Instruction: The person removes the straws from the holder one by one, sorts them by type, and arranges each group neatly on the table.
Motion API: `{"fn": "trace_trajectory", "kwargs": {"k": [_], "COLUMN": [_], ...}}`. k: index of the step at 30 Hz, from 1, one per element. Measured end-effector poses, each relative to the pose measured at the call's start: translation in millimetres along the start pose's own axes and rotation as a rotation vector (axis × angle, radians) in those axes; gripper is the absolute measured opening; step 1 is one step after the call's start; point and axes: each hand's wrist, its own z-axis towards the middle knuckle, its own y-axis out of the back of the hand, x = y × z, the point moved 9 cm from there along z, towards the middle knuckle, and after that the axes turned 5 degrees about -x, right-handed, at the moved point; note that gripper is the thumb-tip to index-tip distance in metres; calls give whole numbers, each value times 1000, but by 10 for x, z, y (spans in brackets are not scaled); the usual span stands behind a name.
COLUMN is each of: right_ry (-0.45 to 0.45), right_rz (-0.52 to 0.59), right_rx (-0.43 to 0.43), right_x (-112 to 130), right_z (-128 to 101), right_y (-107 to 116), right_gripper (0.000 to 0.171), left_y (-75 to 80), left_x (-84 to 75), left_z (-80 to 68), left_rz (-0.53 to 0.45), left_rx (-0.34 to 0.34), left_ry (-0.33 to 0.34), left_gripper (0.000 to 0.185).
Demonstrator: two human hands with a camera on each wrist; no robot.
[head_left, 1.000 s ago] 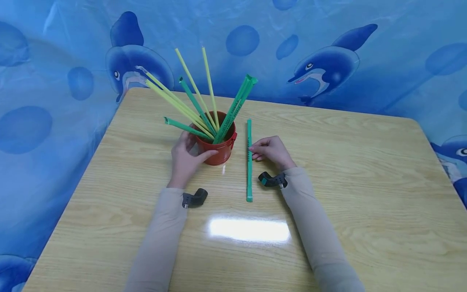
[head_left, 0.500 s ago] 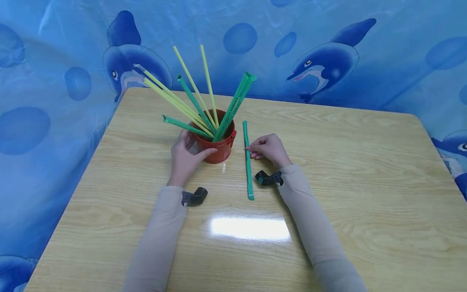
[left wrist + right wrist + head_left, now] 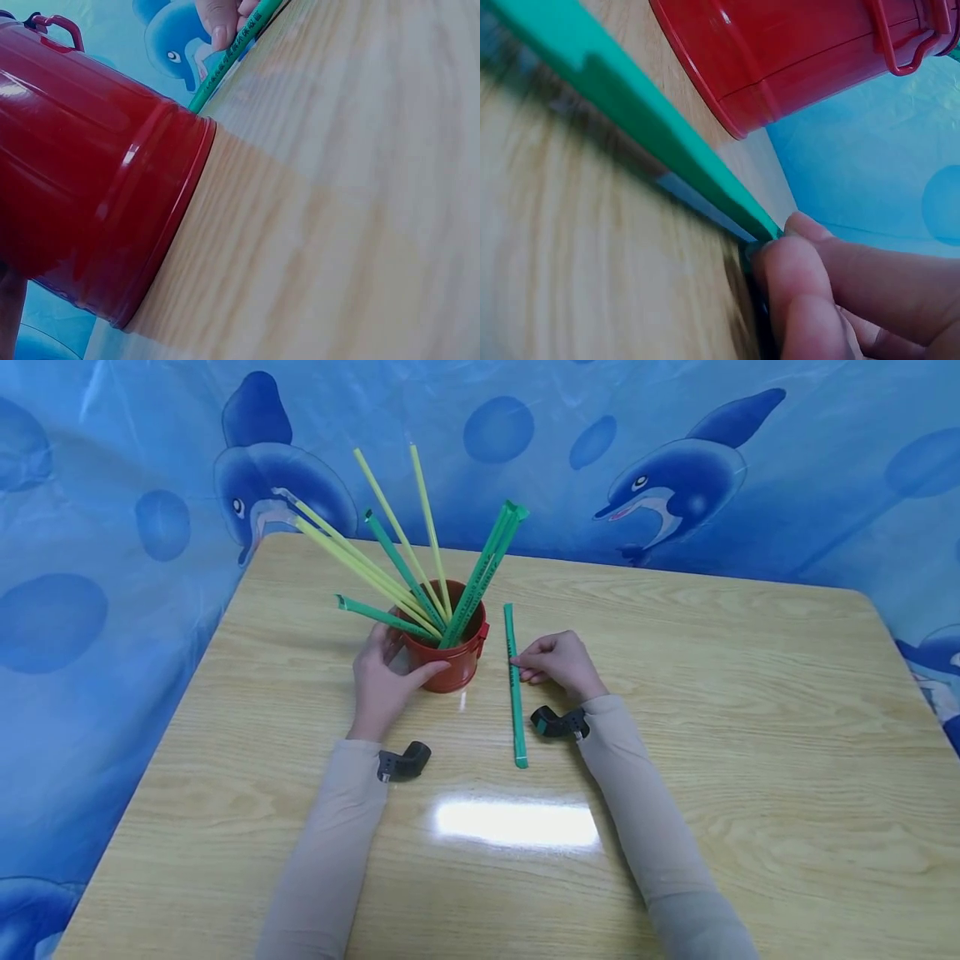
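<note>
A small red bucket stands upright on the table, left of the middle. My left hand holds its near left side, thumb across the front and fingers round behind, partly hidden. Several thin yellow straws and green wrapped straws with printed lettering lean out of it, fanned in different directions. To the bucket's right, my right hand pinches another green wrapped straw near its middle between thumb and fingers. In the right wrist view this straw runs low along the tabletop, a shadow beneath it.
The light wood table extends wide to the right and toward me, with a bright light reflection on its near middle. A blue dolphin-print sheet hangs behind the table. The bucket's red handle hangs on its right side.
The green straw in my right hand has turned slightly, its far end swinging left from nearly straight to a small slant. My left hand stays on the bucket.
</note>
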Motion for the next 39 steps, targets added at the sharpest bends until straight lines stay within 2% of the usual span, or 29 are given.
{"fn": "trace_trajectory", "kwargs": {"k": [18,27,33,39], "right_ry": [0,-9,13,132], "right_rz": [-35,-105,-95,-19], "right_rx": [49,134,83,9], "right_x": [1,59,173,452], "right_z": [-24,-93,-124,-141], "right_y": [3,-114,-45,37], "right_gripper": [18,14,15,19], "left_y": [-5,8,-9,2], "left_x": [6,-21,-5,-8], "left_z": [11,15,15,12], "left_rz": [5,4,18,19], "left_rx": [0,-7,4,3], "left_ry": [-28,-42,-36,-33], "left_gripper": [79,79,80,79]}}
